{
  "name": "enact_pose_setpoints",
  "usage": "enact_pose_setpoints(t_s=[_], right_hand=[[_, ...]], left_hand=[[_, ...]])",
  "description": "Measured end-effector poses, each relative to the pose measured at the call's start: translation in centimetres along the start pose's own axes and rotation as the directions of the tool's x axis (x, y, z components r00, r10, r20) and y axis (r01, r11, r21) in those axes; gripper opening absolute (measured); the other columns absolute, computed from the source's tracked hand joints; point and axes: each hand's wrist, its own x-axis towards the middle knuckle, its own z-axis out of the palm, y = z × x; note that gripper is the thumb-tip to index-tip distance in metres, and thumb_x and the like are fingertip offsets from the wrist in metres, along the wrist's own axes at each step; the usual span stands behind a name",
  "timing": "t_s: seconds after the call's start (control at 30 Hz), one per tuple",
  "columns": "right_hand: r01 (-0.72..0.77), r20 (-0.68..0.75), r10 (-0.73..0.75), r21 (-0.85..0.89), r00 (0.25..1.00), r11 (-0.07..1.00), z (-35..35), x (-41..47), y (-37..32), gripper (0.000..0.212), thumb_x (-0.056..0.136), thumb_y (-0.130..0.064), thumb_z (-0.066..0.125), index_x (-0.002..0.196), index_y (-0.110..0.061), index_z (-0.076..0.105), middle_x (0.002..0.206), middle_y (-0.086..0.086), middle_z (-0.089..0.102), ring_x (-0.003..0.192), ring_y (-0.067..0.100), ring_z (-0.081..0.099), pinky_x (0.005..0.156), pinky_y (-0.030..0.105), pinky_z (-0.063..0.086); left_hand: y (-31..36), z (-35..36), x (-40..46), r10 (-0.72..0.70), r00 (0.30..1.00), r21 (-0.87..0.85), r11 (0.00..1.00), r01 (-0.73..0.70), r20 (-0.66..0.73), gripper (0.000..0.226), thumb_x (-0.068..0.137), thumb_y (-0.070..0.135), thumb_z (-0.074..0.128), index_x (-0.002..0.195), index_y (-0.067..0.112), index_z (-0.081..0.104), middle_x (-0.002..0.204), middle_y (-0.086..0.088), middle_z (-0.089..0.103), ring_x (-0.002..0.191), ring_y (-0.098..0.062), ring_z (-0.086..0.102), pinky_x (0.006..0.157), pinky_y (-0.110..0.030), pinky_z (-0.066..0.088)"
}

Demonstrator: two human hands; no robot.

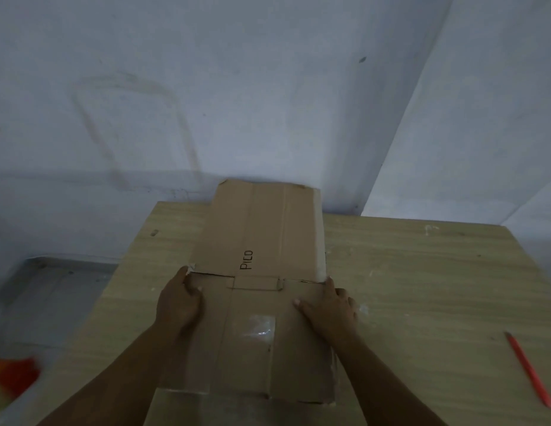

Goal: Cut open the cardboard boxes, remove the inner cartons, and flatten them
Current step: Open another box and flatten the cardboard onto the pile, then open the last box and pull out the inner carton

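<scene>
A flattened box (258, 290) lies on the bench (421, 287), running from the near edge to the far edge, where its far end overhangs toward the wall (206, 87). A crease crosses it about midway, and the far panel bears the letters "PICO" just beyond that crease. A patch of clear tape (255, 329) shines on the near panel.

The left hand (178, 305) holds the box's left edge just below the crease, thumb on top and fingers curled under the edge, so its grip is clamped on the cardboard. The right hand (329, 305) lies on the box's right edge at the same level, thumb pointing inward across the top face; the fingers run down over the edge, and I cannot tell whether they curl beneath it or simply press.

A red pen (528, 368) lies on the bench well to the right of the box, apart from both hands. At the lower left, off the bench, sits a blurred red and yellow thing (12, 376), too unclear to identify.
</scene>
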Motion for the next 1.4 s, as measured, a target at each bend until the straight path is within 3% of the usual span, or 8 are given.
enact_pose_setpoints(t_s=[0.17, 0.33, 0.5, 0.73, 1.03, 1.17, 1.3, 1.4], right_hand=[[0.025, -0.044, -0.025, -0.002, 0.999, 1.000, -0.3, 0.0, 0.2, 0.111, 0.077, -0.070, 0.066, 0.158, -0.020, 0.009, 0.154, 0.011, 0.033, 0.141, 0.035, 0.033, 0.110, 0.048, 0.034], [0.078, -0.213, -0.088, -0.055, 0.973, 0.995, -1.8, -1.3, 1.7, 0.086, 0.092, -0.063, 0.052, 0.158, -0.018, 0.019, 0.158, 0.006, 0.033, 0.142, 0.027, 0.032, 0.110, 0.042, 0.034], [0.011, -0.422, -0.023, -0.032, 0.906, 0.999, -4.4, -3.9, 5.8, 0.071, 0.097, -0.056, 0.046, 0.153, -0.015, 0.035, 0.152, 0.006, 0.045, 0.138, 0.026, 0.041, 0.108, 0.041, 0.035], [-0.194, -0.548, 0.178, 0.029, 0.817, 0.981, -9.0, -8.7, 15.1, 0.073, 0.098, -0.059, 0.042, 0.155, -0.015, 0.031, 0.155, 0.007, 0.041, 0.142, 0.025, 0.035, 0.112, 0.043, 0.031], [-0.418, -0.645, 0.410, 0.152, 0.645, 0.896, -14.7, -17.1, 27.5, 0.075, 0.097, -0.063, 0.036, 0.156, -0.018, 0.025, 0.156, 0.003, 0.037, 0.143, 0.022, 0.031, 0.114, 0.042, 0.031], [-0.458, -0.663, 0.460, 0.194, 0.590, 0.868, -17.1, -20.4, 33.7, 0.076, 0.095, -0.066, 0.038, 0.155, -0.021, 0.026, 0.157, 0.003, 0.037, 0.142, 0.024, 0.033, 0.113, 0.044, 0.032], [-0.516, -0.586, 0.523, 0.198, 0.619, 0.833, -19.4, -22.9, 40.4, 0.086, 0.092, -0.076, 0.031, 0.159, -0.026, 0.010, 0.167, 0.009, 0.007, 0.153, 0.030, 0.009, 0.122, 0.048, 0.015], [-0.542, -0.570, 0.539, 0.185, 0.620, 0.820, -21.3, -24.3, 45.5, 0.089, 0.090, -0.079, 0.027, 0.159, -0.027, 0.007, 0.167, 0.011, 0.003, 0.154, 0.031, 0.004, 0.124, 0.050, 0.011]], left_hand=[[1.2, -0.1, -0.6, 0.013, 0.993, 0.150, 0.989, 0.005, -0.117, 0.080, 0.088, 0.024, 0.069, 0.155, 0.013, 0.026, 0.152, -0.021, 0.037, 0.132, -0.045, 0.042, 0.101, -0.053, 0.042], [5.0, 0.8, -2.2, 0.459, 0.867, 0.250, 0.878, -0.409, -0.192, 0.058, 0.070, 0.027, 0.051, 0.122, 0.002, 0.062, 0.117, -0.022, 0.063, 0.100, -0.044, 0.060, 0.080, -0.050, 0.053], [11.0, 5.1, -6.1, 0.593, 0.805, 0.091, 0.802, -0.590, -0.007, 0.051, 0.084, 0.019, 0.059, 0.131, 0.001, 0.061, 0.130, -0.019, 0.062, 0.119, -0.038, 0.057, 0.101, -0.043, 0.047], [18.9, 12.8, -14.0, 0.834, 0.509, 0.016, 0.518, -0.855, 0.213, 0.055, 0.086, 0.019, 0.065, 0.135, -0.003, 0.056, 0.132, -0.022, 0.059, 0.123, -0.037, 0.056, 0.103, -0.038, 0.045], [27.9, 21.6, -26.3, 0.906, 0.182, -0.052, 0.217, -0.975, 0.382, 0.075, 0.090, 0.044, 0.055, 0.152, 0.008, 0.034, 0.155, -0.019, 0.034, 0.144, -0.033, 0.031, 0.119, -0.043, 0.028], [30.7, 26.2, -32.2, 0.876, 0.124, -0.056, 0.169, -0.984, 0.467, 0.083, 0.089, 0.059, 0.047, 0.156, 0.016, 0.021, 0.163, -0.016, 0.017, 0.148, -0.032, 0.018, 0.121, -0.045, 0.020], [33.1, 31.0, -38.6, 0.842, 0.100, -0.072, 0.162, -0.984, 0.531, 0.084, 0.092, 0.063, 0.047, 0.157, 0.019, 0.016, 0.165, -0.014, 0.007, 0.151, -0.030, 0.012, 0.122, -0.046, 0.016], [35.2, 34.6, -43.0, 0.815, 0.096, -0.078, 0.170, -0.982, 0.571, 0.085, 0.093, 0.063, 0.045, 0.158, 0.019, 0.013, 0.166, -0.012, 0.004, 0.152, -0.029, 0.009, 0.123, -0.047, 0.014]])
